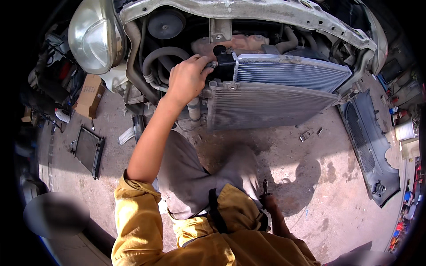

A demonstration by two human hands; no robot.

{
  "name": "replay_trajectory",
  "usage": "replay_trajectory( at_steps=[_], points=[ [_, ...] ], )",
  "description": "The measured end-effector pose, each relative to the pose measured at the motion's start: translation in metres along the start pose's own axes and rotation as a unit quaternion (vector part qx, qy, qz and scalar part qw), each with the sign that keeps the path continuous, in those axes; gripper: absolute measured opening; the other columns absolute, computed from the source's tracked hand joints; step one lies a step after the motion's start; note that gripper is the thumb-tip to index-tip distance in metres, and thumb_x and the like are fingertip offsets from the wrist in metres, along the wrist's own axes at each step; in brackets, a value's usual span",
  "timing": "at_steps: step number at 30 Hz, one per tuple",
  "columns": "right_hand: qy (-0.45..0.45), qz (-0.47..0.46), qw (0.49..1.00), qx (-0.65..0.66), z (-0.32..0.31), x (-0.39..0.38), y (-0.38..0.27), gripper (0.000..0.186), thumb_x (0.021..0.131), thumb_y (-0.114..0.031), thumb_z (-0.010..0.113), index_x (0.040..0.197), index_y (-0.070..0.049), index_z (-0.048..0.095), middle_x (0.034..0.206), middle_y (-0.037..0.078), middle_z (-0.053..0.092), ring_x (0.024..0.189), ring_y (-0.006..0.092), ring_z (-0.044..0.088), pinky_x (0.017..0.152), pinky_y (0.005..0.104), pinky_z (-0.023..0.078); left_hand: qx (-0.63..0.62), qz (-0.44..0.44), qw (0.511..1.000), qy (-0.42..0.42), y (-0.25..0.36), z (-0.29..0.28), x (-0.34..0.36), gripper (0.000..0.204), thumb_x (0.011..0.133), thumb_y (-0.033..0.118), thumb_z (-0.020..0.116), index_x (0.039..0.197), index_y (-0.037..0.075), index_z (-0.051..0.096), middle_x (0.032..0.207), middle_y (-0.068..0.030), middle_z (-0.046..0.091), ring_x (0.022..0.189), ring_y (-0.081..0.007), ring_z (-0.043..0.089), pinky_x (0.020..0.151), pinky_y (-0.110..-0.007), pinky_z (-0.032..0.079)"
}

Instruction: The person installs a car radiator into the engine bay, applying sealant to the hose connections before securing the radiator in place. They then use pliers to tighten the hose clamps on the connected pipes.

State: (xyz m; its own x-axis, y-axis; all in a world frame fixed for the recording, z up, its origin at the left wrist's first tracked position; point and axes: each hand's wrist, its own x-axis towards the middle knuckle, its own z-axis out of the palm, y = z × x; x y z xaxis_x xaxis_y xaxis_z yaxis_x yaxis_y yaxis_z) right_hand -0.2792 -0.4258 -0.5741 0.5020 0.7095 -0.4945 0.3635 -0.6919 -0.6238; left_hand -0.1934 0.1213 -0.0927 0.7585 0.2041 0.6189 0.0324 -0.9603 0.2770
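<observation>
My left hand [188, 77] reaches up to the open front of a car, thumb and fingers closed on a small dark fitting [214, 64] at the left end of the radiator [288, 71]. A grey condenser [270, 106] with fine fins hangs tilted just in front of the radiator. Left of the hand, a thick black hose [155, 53] curves down. Low beside my right thigh, my right hand [270, 204] is wrapped round a slim hand tool. Its dark, narrow metal end [265, 186] points upward; it looks like pliers, though the grip is mostly hidden.
A metal crossmember [248, 9] spans above the radiator, with a headlight [93, 37] at its left. On the floor lie a removed bumper [368, 146] at right, a dark framed panel [88, 150] and a cardboard box [90, 95] at left, and a small metal bracket [306, 135].
</observation>
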Motion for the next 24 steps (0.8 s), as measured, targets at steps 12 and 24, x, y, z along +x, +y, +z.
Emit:
replay_trajectory(
  at_steps=[12, 24],
  points=[
    [-0.009, -0.045, 0.936, 0.349, -0.327, -0.037, -0.454, 0.029, 0.108, -0.022, 0.053, 0.115, 0.002, 0.067, 0.106, 0.006, 0.071, 0.101, 0.0131, 0.062, 0.093, 0.0307, 0.049, -0.674, -0.235, 0.650, -0.260, 0.061, -0.015, -0.109, 0.038, 0.103, 0.032, 0.063, 0.113, -0.004, 0.065, 0.076, -0.0003, 0.061, 0.068, -0.0060, 0.056, 0.060, -0.025, 0.047],
    [-0.055, 0.126, 0.984, 0.117, -0.425, 0.033, -0.572, 0.035, 0.105, -0.022, 0.056, 0.123, 0.008, 0.061, 0.110, 0.014, 0.071, 0.101, 0.0193, 0.069, 0.091, 0.0315, 0.054, -0.832, -0.314, 0.442, -0.120, 0.041, 0.029, -0.053, 0.047, 0.105, 0.045, 0.053, 0.105, 0.000, 0.065, 0.075, -0.0048, 0.064, 0.052, -0.0085, 0.050, 0.048, -0.021, 0.037]
  ],
)
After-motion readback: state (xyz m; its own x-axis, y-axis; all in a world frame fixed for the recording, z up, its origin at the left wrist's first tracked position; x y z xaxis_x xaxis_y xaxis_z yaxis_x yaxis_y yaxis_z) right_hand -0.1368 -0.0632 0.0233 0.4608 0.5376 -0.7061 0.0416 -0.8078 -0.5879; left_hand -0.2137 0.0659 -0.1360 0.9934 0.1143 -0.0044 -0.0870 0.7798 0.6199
